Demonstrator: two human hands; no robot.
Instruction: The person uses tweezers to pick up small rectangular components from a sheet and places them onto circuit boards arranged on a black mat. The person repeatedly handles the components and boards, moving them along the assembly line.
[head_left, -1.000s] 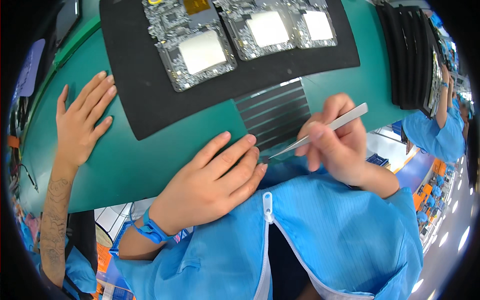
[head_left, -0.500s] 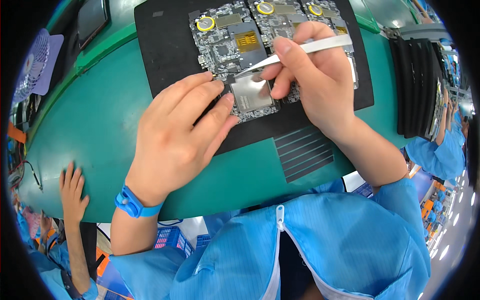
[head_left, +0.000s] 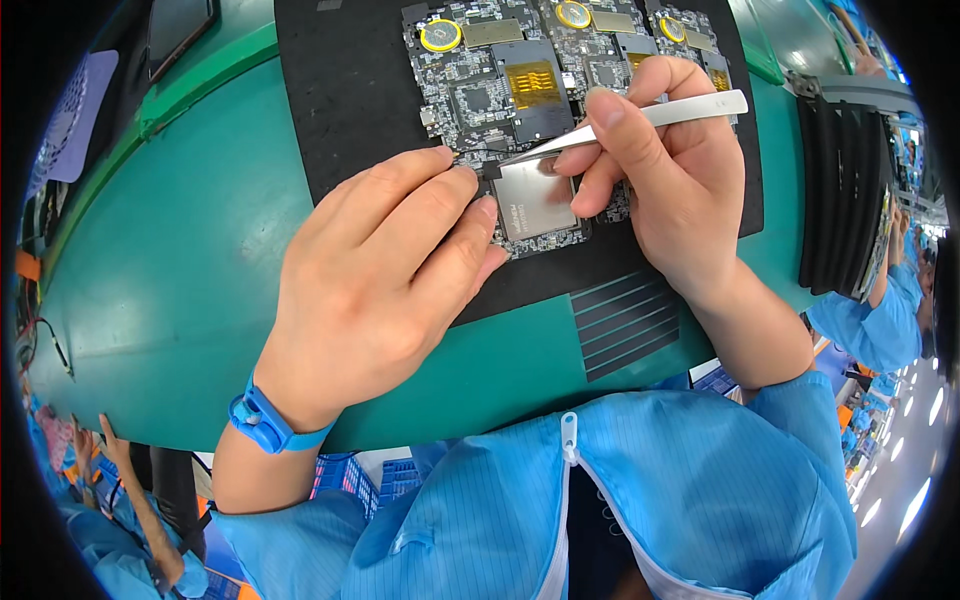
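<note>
My right hand (head_left: 670, 170) is closed around white-metal tweezers (head_left: 690, 108). Their tips meet the board near the top left corner of a shiny silver metal plate (head_left: 540, 200), by a thin black cable (head_left: 487, 151). That plate sits on the lower part of a circuit board (head_left: 480, 98), the leftmost of three. The board also bears a yellow-rimmed coin cell (head_left: 440, 36) and a gold-coloured patch (head_left: 533, 85). Fingers stretched, my left hand (head_left: 370, 270) rests its fingertips along the board's lower left edge. Whatever lies under that palm is hidden.
The boards lie on a black mat (head_left: 350, 100) on a green table (head_left: 200, 260). Dark strips (head_left: 627, 325) lie near the front edge. Several black upright panels (head_left: 845, 190) stand at right. A green rail (head_left: 205, 80) crosses the far left. Another person's arm (head_left: 140, 500) is at lower left.
The mat and boards now sit slightly farther right in the picture, as do both my hands. The tweezer tips stay near the plate's upper edge. The other person's hand has drawn back from the table.
</note>
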